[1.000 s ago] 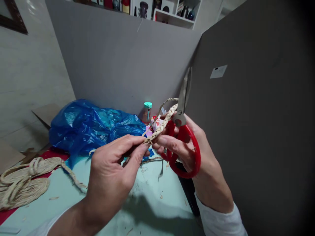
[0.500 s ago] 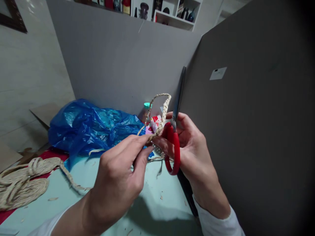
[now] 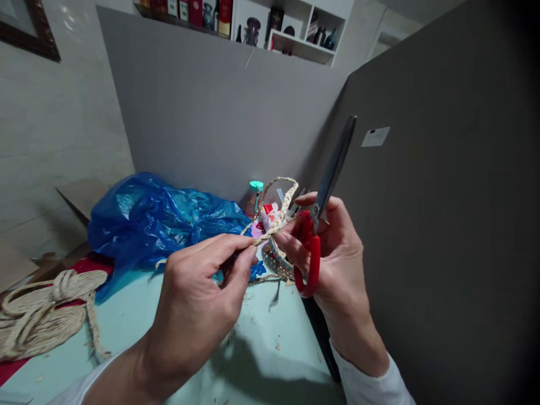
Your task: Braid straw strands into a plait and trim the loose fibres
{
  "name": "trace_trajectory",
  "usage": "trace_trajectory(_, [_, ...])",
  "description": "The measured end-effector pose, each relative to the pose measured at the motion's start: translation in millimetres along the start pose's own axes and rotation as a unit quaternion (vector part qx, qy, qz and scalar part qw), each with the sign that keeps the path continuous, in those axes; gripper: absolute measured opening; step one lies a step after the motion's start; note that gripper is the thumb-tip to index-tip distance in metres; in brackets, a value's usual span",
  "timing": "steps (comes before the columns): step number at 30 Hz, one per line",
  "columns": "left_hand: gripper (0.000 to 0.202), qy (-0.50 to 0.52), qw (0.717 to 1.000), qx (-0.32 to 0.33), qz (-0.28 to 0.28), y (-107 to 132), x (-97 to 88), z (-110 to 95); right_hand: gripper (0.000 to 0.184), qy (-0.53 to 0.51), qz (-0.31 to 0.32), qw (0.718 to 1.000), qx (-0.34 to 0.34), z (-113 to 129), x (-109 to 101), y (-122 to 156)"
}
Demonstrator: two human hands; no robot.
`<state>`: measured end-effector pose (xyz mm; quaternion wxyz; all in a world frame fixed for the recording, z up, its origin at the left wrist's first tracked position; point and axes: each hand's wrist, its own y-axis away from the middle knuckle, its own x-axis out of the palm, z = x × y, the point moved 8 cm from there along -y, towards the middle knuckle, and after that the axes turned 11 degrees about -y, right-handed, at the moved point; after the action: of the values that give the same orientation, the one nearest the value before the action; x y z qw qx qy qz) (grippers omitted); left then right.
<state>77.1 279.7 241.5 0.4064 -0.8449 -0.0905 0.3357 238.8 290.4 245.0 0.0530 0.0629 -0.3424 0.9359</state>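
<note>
Braid (image 3: 288, 202), pale plant fibre, plaited: raised in front of the person above the worktop (image 3: 261, 371), between both hands. Thicker length slopes up to the right; a thinner strand loops over the top and falls back to the left.

Left hand (image 3: 202, 295): closed in a pinch, thumb and forefinger gripping the lower end of the braid, apparently to hold the plait taut and fix its working point.

Right hand (image 3: 337, 261): grasping scissors (image 3: 316, 211), fingertips at the braid beside the left hand's pinch. Whether they clamp it or merely steady it cannot be told.

Scissors, red-handled: blades together, pointing upward, clear of the fibre; handles appear hooked around the thumb, probably so the tool remains at hand while the fingertips are free for the braid.

Behind the braid: dotted container (image 3: 276, 261), partly hidden; red-and-white packet (image 3: 269, 215); jar (image 3: 256, 187) with turquoise lid.

Left of these: blue plastic bag (image 3: 164, 219), crumpled against the grey panel (image 3: 219, 112).

Far left: rope bundle (image 3: 46, 323), coiled and bound around its middle, presumably against tangling; partly on red cloth (image 3: 10, 368), loose end trailing on the worktop.

Fibre scraps (image 3: 277, 346): scattered on the worktop.
</note>
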Motion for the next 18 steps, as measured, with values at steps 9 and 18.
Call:
trace_trajectory(9, [0.013, 0.074, 0.993, -0.085, -0.027, -4, -7.6, 20, 0.027, 0.132, 0.007, 0.987, -0.085, 17, -15, -2])
trace_trajectory(18, [0.013, 0.15, 0.977, -0.142, -0.057, -5, -18.1, 28, 0.045, 0.403, 0.185, 0.869, -0.221, 19, 15, 5])
